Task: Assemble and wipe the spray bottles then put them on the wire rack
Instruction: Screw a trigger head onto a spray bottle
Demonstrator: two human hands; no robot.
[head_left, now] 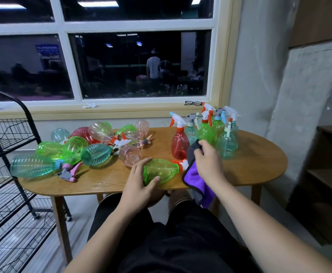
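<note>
The person sits at the wooden table and, by my reading, is at the wiping step for one bottle. A green bottle lies on its side near the front edge of the table, its orange and white spray head already fitted and pointing right. The left hand cups the bottle's base, fingers laid over the top and thumb pressed against the near side, so it is grasped and steadied. The right hand pinches a purple and grey cloth just beside the spray head, the loose end hanging off the table edge. Behind the cloth a group of finished bottles stands upright, a red bottle nearest. A heap of bottles lies on the left side, some without heads as far as I can tell. The wire rack stands to the left, and I see no bottles on its shelves. Next, I judge, the cloth needs drawing along the green body while the left hand turns it.
</note>
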